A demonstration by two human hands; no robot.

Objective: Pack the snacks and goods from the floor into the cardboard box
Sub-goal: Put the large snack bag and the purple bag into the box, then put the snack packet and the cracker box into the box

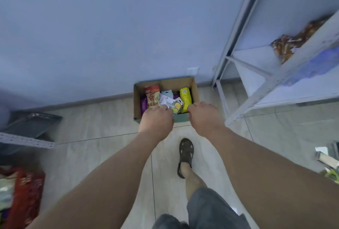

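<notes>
One cardboard box (166, 83) stands on the tiled floor (102, 148) against the wall (110, 26), its top open. Inside stand several packets: one orange snack bag (152, 98) at the left, one purple packet (143, 105) beside it, one yellow bag (185, 98) at the right, and a few pale packets (167, 99) between them, too jumbled to count. Two hands reach to the box's near edge. The left hand (156, 119) has its fingers curled over the rim at the orange bag; the right hand (203, 116) curls over the rim near the yellow bag. Whether either grips the cardboard or a packet cannot be told. One metal shelf rack (256, 74) stands close on the right; a second rack's edge (27, 141) sits left. Bare floor lies between them, with one sandalled foot (185, 157) on it.
</notes>
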